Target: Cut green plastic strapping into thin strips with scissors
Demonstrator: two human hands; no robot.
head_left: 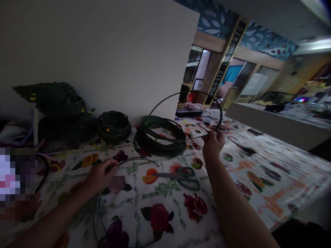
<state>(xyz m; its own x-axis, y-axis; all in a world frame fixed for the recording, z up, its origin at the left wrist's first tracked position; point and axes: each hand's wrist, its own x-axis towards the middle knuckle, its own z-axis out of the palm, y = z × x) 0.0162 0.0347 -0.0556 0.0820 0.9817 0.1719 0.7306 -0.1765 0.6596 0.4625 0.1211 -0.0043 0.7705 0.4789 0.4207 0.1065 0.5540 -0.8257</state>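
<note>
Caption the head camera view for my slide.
Left hand and right hand hold thin dark strands; scissors lie between them on a patterned tablecloth.

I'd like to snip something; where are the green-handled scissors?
In the head view, the scissors lie on the tablecloth right of centre, between the left hand and right forearm, nearer the camera than the large coil.

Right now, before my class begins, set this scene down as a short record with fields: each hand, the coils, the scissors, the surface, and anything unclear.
Left hand: pinching a thin dark strand
Right hand: holding a wide dark loop, raised above the table
Large coil: on the table, beyond the hands, partly behind the loop in this view
Smaller coil: left of the large coil
Scissors: lying between the forearms
Surface: fruit-and-flower tablecloth
Unclear: whether strand and loop are one piece
</note>
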